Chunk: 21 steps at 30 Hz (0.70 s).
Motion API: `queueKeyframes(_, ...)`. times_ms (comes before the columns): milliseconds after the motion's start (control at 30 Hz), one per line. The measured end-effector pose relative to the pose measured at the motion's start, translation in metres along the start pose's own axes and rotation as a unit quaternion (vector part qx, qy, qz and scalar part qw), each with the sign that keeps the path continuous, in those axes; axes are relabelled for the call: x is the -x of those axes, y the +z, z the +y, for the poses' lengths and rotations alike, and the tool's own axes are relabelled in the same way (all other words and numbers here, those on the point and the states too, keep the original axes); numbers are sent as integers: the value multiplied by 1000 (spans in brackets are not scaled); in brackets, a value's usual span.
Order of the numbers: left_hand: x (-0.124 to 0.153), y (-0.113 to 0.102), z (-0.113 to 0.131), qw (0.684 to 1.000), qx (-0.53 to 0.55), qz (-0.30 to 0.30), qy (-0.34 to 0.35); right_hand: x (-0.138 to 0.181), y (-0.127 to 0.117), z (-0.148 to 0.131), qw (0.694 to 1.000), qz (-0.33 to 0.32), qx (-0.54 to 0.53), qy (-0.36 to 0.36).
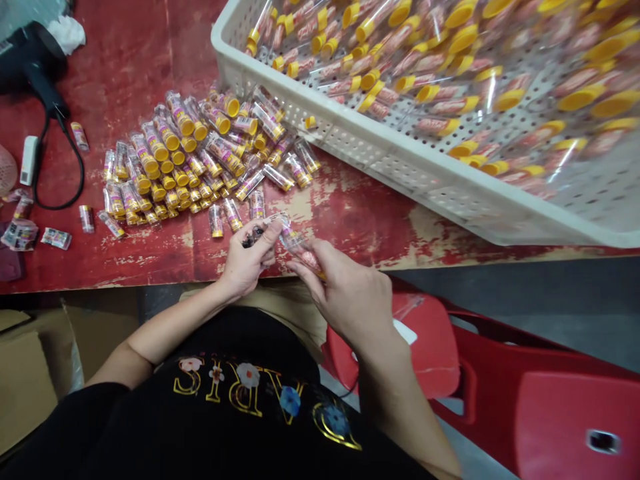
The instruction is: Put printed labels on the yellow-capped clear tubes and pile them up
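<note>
Right hand grips a blurred clear tube; left hand pinches its end.

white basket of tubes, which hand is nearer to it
Right. The right hand sits just below the white basket's near wall; the left hand is farther off, below the pile of tubes.

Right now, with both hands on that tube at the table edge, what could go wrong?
1. The clear tube is held between left hand and right hand right at the red table edge; a slip likely drops it to the floor.
2. The loose tube pile lies just ahead; a forward reach could scatter it.
3. The white crate seems to overhang the edge; a nudge might tip it.
</note>
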State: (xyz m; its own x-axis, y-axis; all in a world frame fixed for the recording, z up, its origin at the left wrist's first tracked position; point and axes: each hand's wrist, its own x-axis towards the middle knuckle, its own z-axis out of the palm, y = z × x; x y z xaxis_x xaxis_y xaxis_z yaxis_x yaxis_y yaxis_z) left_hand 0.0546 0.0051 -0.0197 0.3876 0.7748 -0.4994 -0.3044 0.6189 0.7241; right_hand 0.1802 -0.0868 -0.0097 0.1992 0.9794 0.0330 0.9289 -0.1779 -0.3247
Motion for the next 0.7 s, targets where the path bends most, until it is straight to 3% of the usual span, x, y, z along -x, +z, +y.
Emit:
queueKeyframes(200, 4, -1, -6, 999, -13, -28, -42, -2, -5, -5, 998, -50, -27, 38)
queueKeyframes(300, 1, -3, -5, 997, -9, -39, -70, -2, -4, -4, 989, -63, -130, 41)
queueKeyframes(400, -2, -6, -1, 990, 11, -79, -116, 0, 1, 2, 960, -28, -275, -38)
queueKeyframes(500, -3, -8, 3, 978, 32, -130, -157, 1, 11, 7, 936, 6, -339, -94)
queueKeyframes(633, -1, -9, 5, 981, 44, -122, -145, -2, 20, 7, 926, 19, -365, -94)
queueKeyframes(700, 0, -10, 6, 984, 38, -111, -135, -4, 21, 4, 921, 72, -372, -89)
